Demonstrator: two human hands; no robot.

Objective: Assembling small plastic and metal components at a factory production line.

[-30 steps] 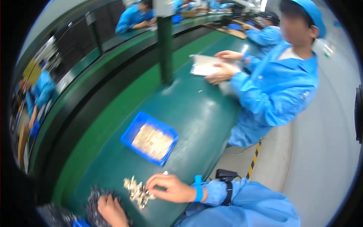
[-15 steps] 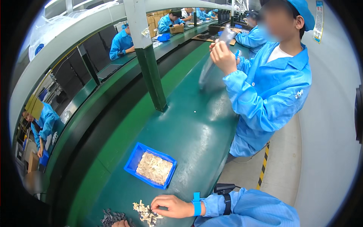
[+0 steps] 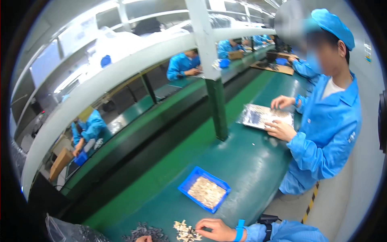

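Right fingers [image 3: 206, 222] at thin pale slivers [image 3: 183, 230], near jagged dark scraps [image 3: 139, 232].

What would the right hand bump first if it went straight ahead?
The right hand would probably meet the pile of cream pieces first; whether they touch now is unclear.

A factory: ahead of the right hand [image 3: 215, 230], a long green workbench [image 3: 254, 169] bears a blue bin [image 3: 189, 183] of small parts [image 3: 206, 193]; beyond, people in blue coats [image 3: 328, 129] work; right of the hand, striped floor tape [image 3: 309, 206].
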